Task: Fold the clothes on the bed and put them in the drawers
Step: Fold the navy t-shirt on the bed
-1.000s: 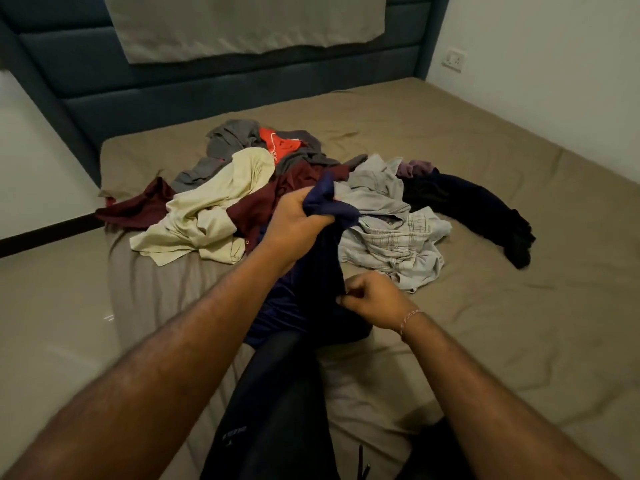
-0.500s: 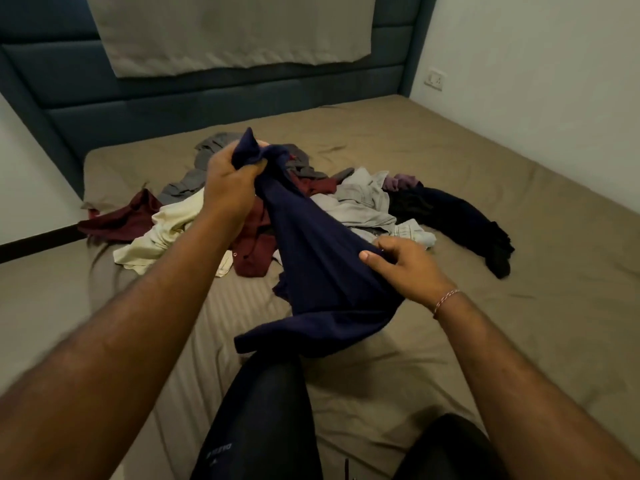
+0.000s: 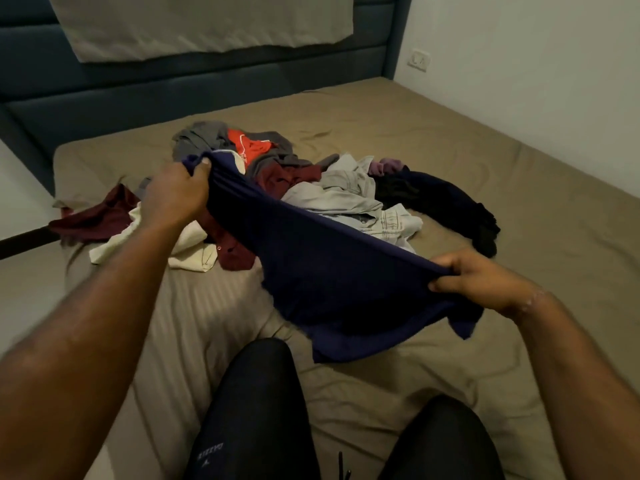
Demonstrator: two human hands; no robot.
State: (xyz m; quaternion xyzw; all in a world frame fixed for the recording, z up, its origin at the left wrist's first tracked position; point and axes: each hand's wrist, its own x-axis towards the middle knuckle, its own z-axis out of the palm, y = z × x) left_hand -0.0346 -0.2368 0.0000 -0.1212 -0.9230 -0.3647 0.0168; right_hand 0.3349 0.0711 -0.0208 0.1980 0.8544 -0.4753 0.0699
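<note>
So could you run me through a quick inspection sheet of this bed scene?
Surface: bed with a wrinkled tan sheet.
Job's things: navy garment stretched between both hands; pile of clothes unfolded behind it.
Clutter: nothing seen.
Grippers: left hand grips the garment's far end; right hand grips its near end.
Cables: nothing seen.
Surroundings: blue headboard, wall socket, the person's knees at the bottom edge; no drawers in view.

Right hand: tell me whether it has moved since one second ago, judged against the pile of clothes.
Yes. The right hand, gripping the navy blue cloth garment, has swung out rightward, away from the pile of clothes, stretching the garment out from the left hand.
</note>
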